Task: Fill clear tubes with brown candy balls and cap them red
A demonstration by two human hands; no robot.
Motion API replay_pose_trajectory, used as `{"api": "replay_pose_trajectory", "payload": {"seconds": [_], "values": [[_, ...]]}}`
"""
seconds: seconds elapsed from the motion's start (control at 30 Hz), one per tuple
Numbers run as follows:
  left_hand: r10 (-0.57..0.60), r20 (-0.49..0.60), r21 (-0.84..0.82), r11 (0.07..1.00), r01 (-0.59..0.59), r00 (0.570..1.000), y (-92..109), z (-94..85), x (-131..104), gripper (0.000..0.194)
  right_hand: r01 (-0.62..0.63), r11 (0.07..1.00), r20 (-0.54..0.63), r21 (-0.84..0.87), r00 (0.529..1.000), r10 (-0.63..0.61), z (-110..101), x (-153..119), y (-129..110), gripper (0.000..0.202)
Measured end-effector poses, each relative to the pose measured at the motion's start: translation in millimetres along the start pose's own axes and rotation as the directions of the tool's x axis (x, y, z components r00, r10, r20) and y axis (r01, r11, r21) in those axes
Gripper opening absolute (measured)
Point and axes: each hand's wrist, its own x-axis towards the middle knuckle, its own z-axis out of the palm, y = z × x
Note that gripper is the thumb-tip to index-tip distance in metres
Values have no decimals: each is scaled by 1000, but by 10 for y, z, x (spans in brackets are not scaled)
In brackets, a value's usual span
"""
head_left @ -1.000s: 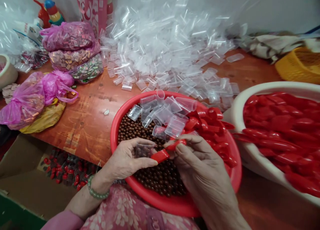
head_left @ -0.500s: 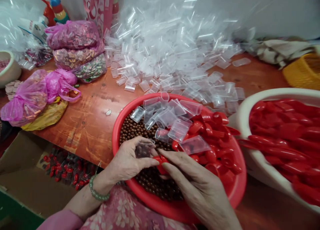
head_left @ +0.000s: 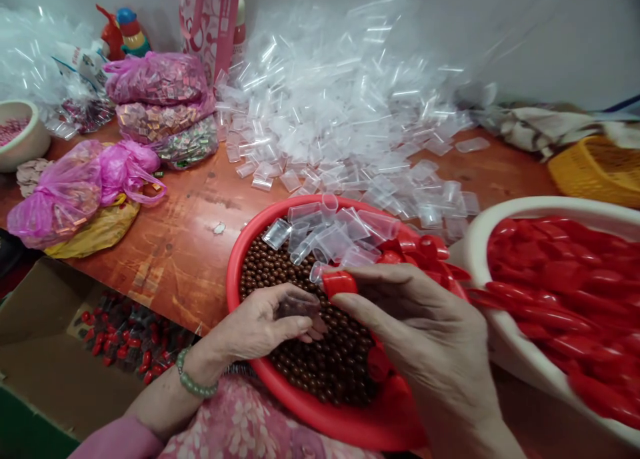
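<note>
My left hand (head_left: pixel 270 322) is curled around a clear plastic tube (head_left: pixel 299 306), which looks brownish; whether balls are inside it I cannot tell. Between the thumb and fingers of my right hand (head_left: pixel 400 312) is a red plastic cap (head_left: pixel 340 284), held up and apart from the left hand. Both hands are over a red basin (head_left: pixel 234 272) containing small brown balls (head_left: pixel 320 359). Several clear tubes (head_left: pixel 335 239) lie on top of the balls at the back. Red plastic pieces (head_left: pixel 425 246) fill the basin's right side, partly hidden by my right hand.
A white tub (head_left: pixel 480 246) of red pieces stands at right, a yellow basket (head_left: pixel 595 172) behind it. Clear tubes (head_left: pixel 340 106) are heaped along the wall. Pink bags (head_left: pixel 155 79) sit on the table's left. Below them, a cardboard box (head_left: pixel 45 339) holds red-capped items.
My right hand has moved up and away from the left hand with the red cap, which was close to the left thumb before. The left hand still holds the clear tube.
</note>
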Motion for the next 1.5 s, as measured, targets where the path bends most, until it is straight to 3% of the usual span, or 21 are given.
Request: {"api": "replay_pose_trajectory", "payload": {"seconds": [0.23, 0.4, 0.6, 0.8, 1.0, 1.17, 1.27, 1.37, 1.5], "values": [[33, 27, 67, 997, -35, 999, -28, -4, 7, 28, 282, 948, 285, -144, 930, -234, 64, 35, 88, 17], [28, 53, 37, 999, -30, 998, -45, 2, 23, 25, 341, 911, 321, -231, 911, -259, 26, 17, 99, 17], [11, 59, 184, 983, -21, 998, -53, -16, 31, 9, 440, 842, 386, -311, 868, -311, 18, 24, 78, 16], [23, 83, 467, 882, -59, 996, -2, -23, 2, 19, 425, 872, 498, -243, 826, -264, -49, 64, 63, 13], [-26, 99, 456, 890, -22, 995, 0, -35, 12, 25, 365, 893, 494, -264, 846, -200, -63, 54, 16, 12], [-26, 103, 571, 820, -38, 994, 6, -29, 1, 28, 328, 894, 522, -304, 843, -132, -76, 38, -40, 9], [-20, 124, 566, 822, -54, 992, 13, -28, 0, 27, 407, 847, 542, -342, 822, -175, -70, -8, -49, 9], [21, 144, 464, 882, -86, 989, 1, -30, 9, 24, 525, 739, 533, -423, 803, -266, -33, -73, -27, 16], [-36, 94, 220, 975, 14, 995, -30, -27, 38, 19, 628, 563, 515, -537, 773, -371, 29, -153, 42, 19]]}}
